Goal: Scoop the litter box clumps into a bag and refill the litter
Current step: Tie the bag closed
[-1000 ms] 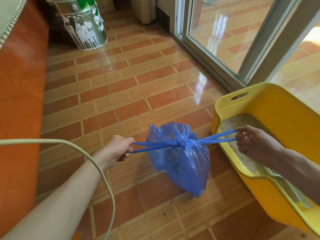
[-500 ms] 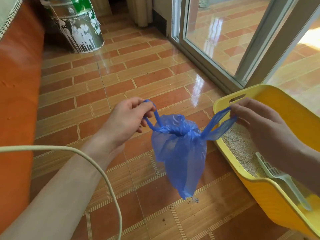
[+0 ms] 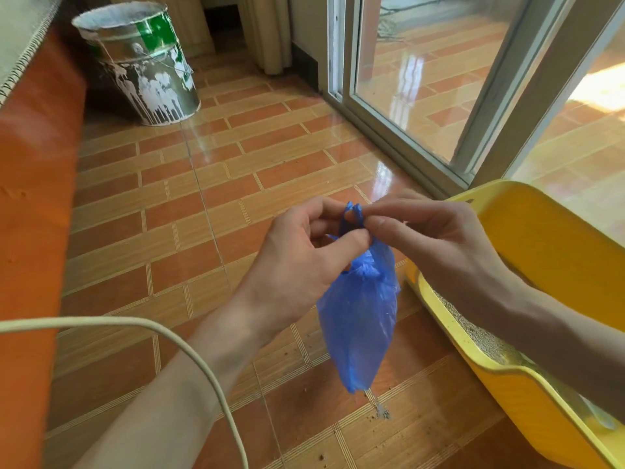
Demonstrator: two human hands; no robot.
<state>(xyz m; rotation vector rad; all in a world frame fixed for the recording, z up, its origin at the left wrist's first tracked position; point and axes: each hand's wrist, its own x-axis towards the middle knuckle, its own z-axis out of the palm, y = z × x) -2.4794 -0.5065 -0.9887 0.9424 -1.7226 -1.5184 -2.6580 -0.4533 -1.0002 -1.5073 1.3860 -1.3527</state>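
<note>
A small blue plastic bag (image 3: pixel 360 319) hangs above the tiled floor, knotted at its neck, with its two handle ends sticking up. My left hand (image 3: pixel 301 265) pinches one handle end with thumb and fingers. My right hand (image 3: pixel 436 242) pinches the other end, and both hands meet over the bag. The yellow litter box (image 3: pixel 541 252) stands on the floor at the right, its grey litter (image 3: pixel 473 336) showing as a strip beneath my right forearm. The scoop is mostly hidden behind that arm.
A paint-splashed metal bucket (image 3: pixel 142 69) stands at the back left. A glass sliding door (image 3: pixel 422 79) runs along the right. An orange surface (image 3: pixel 30 198) borders the left. A cream cable (image 3: pixel 176 346) crosses my left forearm. Spilled litter crumbs (image 3: pixel 382 414) lie under the bag.
My hands went from pulling the handles wide apart to coming together above the bag, which now hangs lower and narrower. The view shifted so the scoop is hidden.
</note>
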